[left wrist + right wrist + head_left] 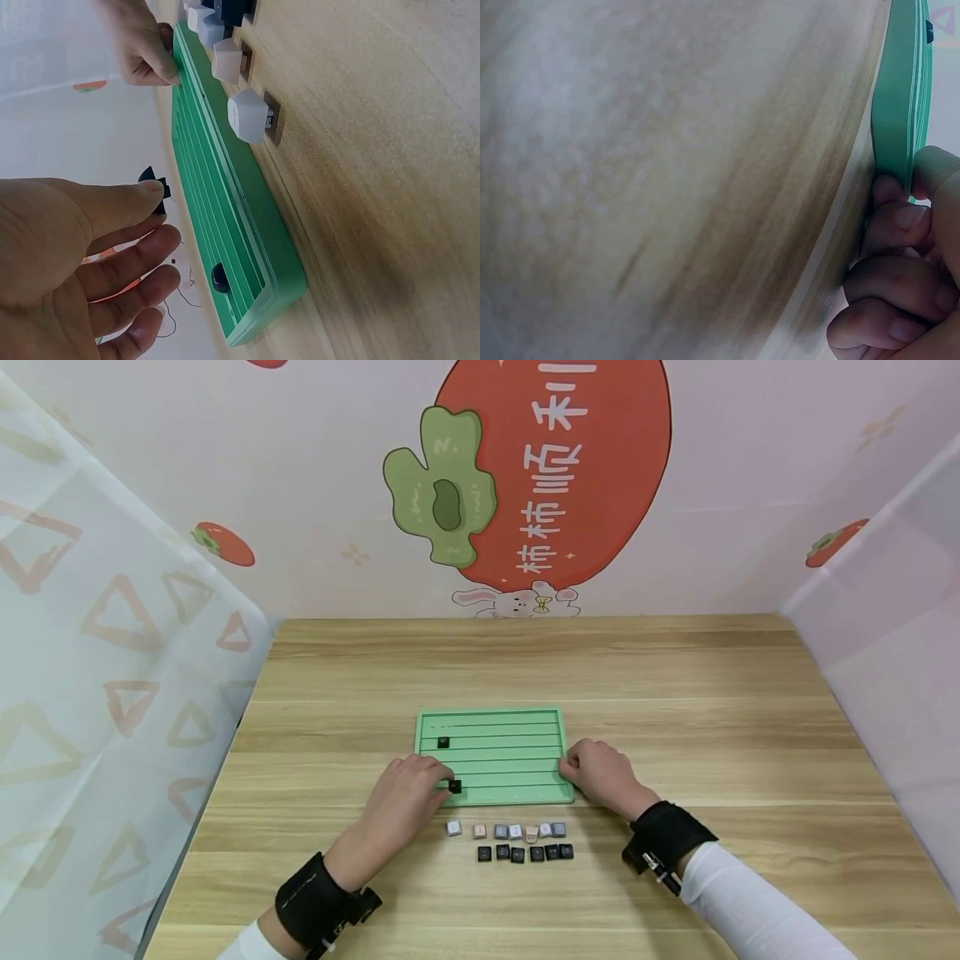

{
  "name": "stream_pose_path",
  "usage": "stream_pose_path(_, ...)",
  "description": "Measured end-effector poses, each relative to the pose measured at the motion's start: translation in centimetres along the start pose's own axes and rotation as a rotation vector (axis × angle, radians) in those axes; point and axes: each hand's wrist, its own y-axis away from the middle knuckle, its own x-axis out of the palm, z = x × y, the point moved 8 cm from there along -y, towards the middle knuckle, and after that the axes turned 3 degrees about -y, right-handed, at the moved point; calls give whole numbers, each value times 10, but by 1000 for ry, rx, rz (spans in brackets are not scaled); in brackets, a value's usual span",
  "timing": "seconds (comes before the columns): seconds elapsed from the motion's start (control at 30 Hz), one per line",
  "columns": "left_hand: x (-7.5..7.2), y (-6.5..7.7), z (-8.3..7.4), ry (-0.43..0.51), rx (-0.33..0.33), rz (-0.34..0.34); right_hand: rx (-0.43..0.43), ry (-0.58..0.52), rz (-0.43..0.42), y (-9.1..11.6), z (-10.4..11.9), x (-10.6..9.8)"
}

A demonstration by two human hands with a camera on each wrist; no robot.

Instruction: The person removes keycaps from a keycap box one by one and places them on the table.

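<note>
My left hand (401,793) pinches a black keycap (455,787) between thumb and forefinger, above the near left part of a green ridged tray (510,766). In the left wrist view this keycap (166,189) is held apart from the tray, its stem side showing; the other fingers are loosely bent. Another black keycap (443,742) sits on the tray toward the far left. At the tray's right edge, my right hand (603,777) grips the rim, with the thumb (934,169) on top and curled fingers against the side.
In front of the tray lies a row of white, beige and grey keycaps (515,832). Nearer me is a row of several black keycaps (518,855). All lie on a wooden table (675,693), with a printed backdrop (322,485) behind and hanging sheets at both sides.
</note>
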Motion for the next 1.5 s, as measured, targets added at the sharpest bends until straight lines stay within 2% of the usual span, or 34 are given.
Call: stream_pose_path(1.5,5,15,-16,14,59,2,0,5,0,1,2,-1)
